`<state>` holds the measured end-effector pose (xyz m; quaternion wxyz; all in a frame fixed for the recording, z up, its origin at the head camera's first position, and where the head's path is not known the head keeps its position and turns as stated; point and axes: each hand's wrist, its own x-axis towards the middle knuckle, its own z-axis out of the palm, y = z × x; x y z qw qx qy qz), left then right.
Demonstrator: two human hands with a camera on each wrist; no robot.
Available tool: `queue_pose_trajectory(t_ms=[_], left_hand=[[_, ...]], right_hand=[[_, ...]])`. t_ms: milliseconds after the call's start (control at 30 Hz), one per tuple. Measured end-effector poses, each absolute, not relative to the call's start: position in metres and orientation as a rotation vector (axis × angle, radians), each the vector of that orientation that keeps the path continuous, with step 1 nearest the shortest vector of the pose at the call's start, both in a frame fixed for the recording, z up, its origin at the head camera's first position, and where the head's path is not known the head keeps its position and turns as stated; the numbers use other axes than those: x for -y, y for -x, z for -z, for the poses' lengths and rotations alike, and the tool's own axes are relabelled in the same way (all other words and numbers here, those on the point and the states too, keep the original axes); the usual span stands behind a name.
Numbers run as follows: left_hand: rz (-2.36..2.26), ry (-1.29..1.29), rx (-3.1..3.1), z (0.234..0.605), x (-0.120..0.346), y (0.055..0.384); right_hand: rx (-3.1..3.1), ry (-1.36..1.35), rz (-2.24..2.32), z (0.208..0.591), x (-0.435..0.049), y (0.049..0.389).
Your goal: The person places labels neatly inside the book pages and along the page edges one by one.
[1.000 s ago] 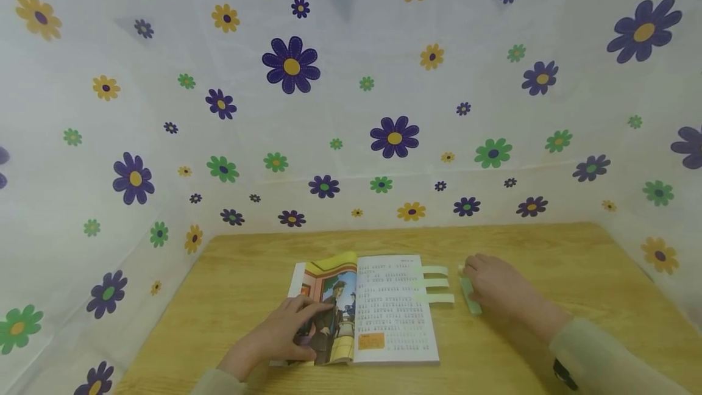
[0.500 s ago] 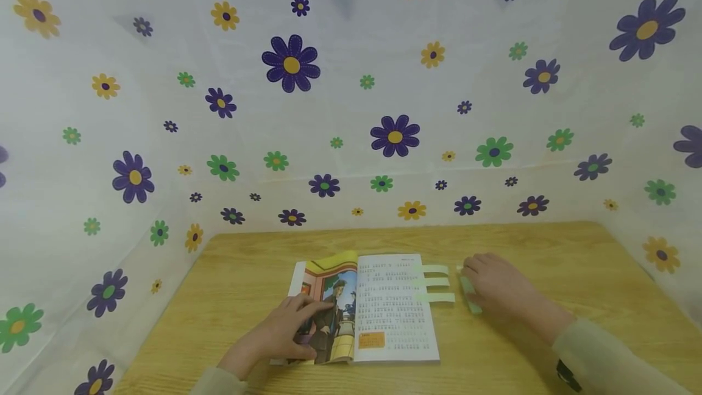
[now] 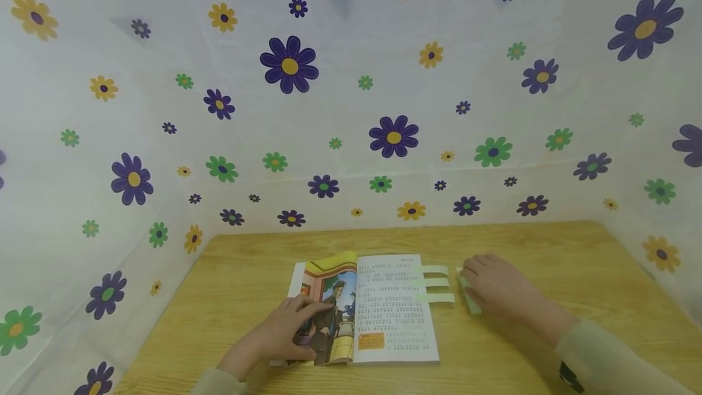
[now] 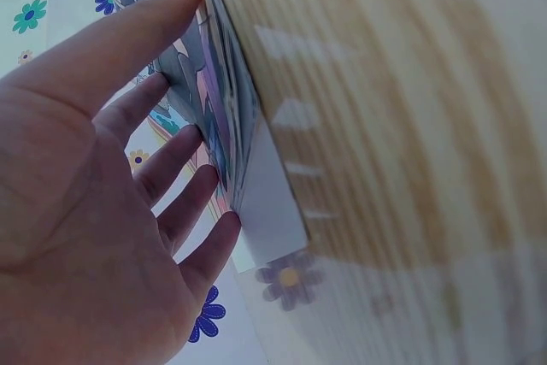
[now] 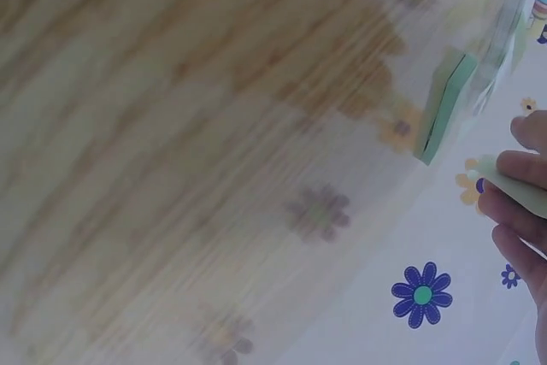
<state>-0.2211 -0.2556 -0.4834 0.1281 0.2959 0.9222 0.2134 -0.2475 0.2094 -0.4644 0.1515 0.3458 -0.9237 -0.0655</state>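
An open book (image 3: 395, 346) lies on the table, a colour picture on its left page and print on its right. My left hand (image 3: 282, 328) rests on the picture page, fingers spread; in the left wrist view its fingertips touch the page near the book's edge. Three pale green sticky notes (image 3: 439, 298) stick out from the right page. To their right, my right hand (image 3: 496, 285) is over a light green sticky note pad (image 3: 470, 298), partly hiding it. In the right wrist view the pad (image 5: 444, 113) lies apart from the fingers, which pinch a pale strip (image 5: 517, 194).
The wooden table (image 3: 247, 255) is bordered at the back and sides by a white sheet (image 3: 351, 114) printed with purple, green and yellow flowers. An orange box (image 3: 371, 341) is printed low on the right page.
My right hand has shifted slightly and covers a little more of the green pad. My left hand, the book and the three notes stay in place.
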Motion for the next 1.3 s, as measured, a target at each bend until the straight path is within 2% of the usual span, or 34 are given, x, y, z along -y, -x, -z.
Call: queue_pose_trajectory(t_ms=[1300], left_hand=[[-0.615, -0.872, -2.697, 0.482, 0.255, 0.218]], right_hand=[[2.434, -1.204, 0.323, 0.453, -0.201, 0.239]])
